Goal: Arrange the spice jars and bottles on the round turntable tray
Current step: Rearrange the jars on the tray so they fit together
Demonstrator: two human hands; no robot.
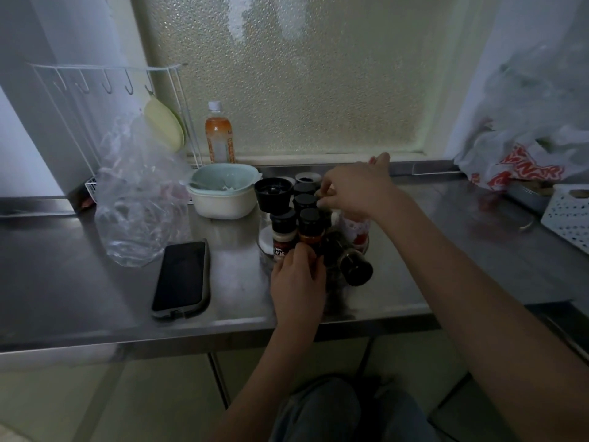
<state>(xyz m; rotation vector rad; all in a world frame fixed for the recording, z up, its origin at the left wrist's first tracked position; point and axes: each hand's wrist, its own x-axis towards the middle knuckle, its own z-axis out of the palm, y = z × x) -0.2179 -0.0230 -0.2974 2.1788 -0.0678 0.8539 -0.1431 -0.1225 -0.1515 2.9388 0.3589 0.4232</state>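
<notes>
Several black-capped spice jars stand packed together on the clear round turntable tray [266,250] in the middle of the steel counter. My left hand [298,282] is at the tray's near edge, its fingers closed round the base of the orange-labelled jar [310,229], next to a red-and-white-labelled jar [283,236]. My right hand [353,189] reaches over the back of the cluster and pinches the top of a jar there; that jar is mostly hidden. A tall black grinder [273,194] stands at the back left. A dark jar [355,269] leans at the front right.
A phone [181,279] lies left of the tray. Behind it are a crumpled clear plastic bag [137,199], stacked bowls [223,196], an orange drink bottle [219,135] and a white wire rack [105,90]. Plastic bags [526,148] and a white perforated basket [570,215] sit at the right.
</notes>
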